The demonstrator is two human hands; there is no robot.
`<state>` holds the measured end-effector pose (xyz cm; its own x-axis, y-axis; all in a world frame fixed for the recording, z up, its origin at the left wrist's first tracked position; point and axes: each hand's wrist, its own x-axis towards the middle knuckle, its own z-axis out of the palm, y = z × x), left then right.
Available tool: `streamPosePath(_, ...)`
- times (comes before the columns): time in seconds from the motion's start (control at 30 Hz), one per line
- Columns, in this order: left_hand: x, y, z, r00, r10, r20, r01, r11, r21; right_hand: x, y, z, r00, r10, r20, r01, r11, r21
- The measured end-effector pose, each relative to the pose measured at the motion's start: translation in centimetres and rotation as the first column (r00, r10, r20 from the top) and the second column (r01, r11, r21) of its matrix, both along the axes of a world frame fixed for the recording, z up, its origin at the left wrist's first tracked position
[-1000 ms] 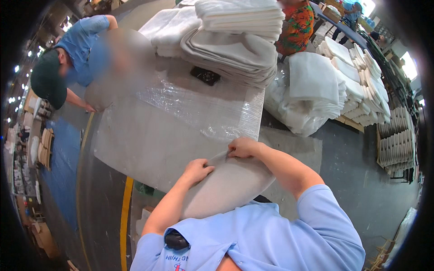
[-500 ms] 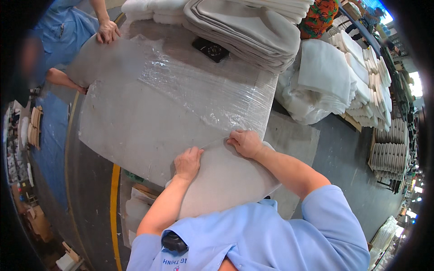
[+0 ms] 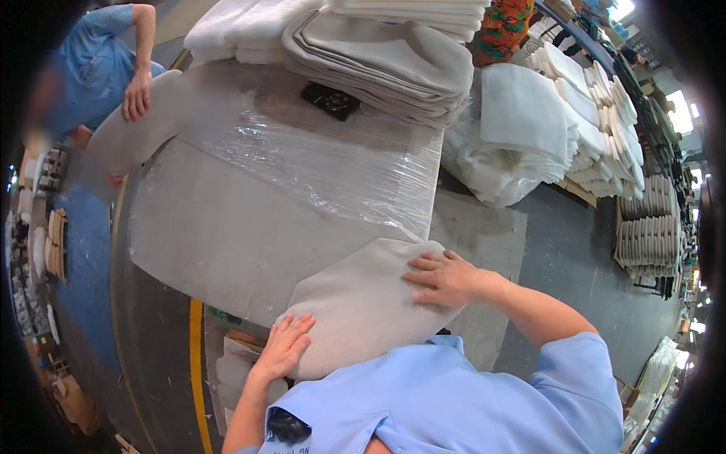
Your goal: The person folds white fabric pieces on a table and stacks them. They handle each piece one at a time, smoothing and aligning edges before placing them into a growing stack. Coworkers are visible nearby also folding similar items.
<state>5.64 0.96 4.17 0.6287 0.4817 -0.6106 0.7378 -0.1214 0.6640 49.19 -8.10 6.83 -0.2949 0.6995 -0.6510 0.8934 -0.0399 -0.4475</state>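
Observation:
In front of me a light grey padded fabric piece (image 3: 363, 310) lies at the near end of the table (image 3: 219, 219), partly over its edge and close to my shirt. My left hand (image 3: 287, 344) rests on the piece's left edge, fingers stretched out. On its right side my right hand (image 3: 439, 278) lies flat with the fingers spread. Both palms press on the fabric without gripping it. Clear plastic film (image 3: 325, 159) covers the table's middle and right part.
Stacked grey pads (image 3: 386, 60) and white pads (image 3: 242, 30) stand at the far side, beside a black square object (image 3: 330, 101). At the far left a co-worker's hand (image 3: 137, 94) touches another grey piece (image 3: 144, 125). White padded pieces (image 3: 525, 113) are piled right of the table.
Both hands have let go of the fabric's far edge and moved apart onto its sides, fingers now spread. The piece lies flatter. The co-worker's piece has shifted left.

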Motion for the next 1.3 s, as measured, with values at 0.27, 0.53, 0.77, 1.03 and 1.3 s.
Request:
streamPosePath(0.27, 0.0, 2.5, -5.2, 0.932, 0.322, 0.167, -0.290, 0.938, -0.192, 3.6, 3.3, -5.3, 0.789, -0.501, -0.356, 0.438, 0.865, -0.247)
streamPosePath(0.53, -0.5, 2.7, -6.4, 0.818, 0.504, 0.276, -0.452, 0.861, -0.233, 4.8, 1.7, -10.0, 0.123, -0.748, -0.652, 0.793, 0.469, -0.388)
streamPosePath(0.77, -4.8, -1.4, -2.7, 0.797, 0.581, 0.162, -0.491, 0.781, -0.386, 4.6, -4.9, -4.9, 0.095, -0.804, -0.587, 0.743, 0.450, -0.496)
streamPosePath(1.03, -0.8, -0.3, -2.2, 0.609, 0.793, -0.012, -0.614, 0.461, -0.640, 5.1, -2.6, -6.2, 0.201, -0.894, -0.400, 0.738, 0.407, -0.539)
streamPosePath(1.3, -0.5, 0.3, 1.7, 0.372, 0.818, 0.438, -0.641, 0.568, -0.517, 3.8, -1.4, -3.1, 0.147, -0.742, -0.655, 0.917, 0.350, -0.192)
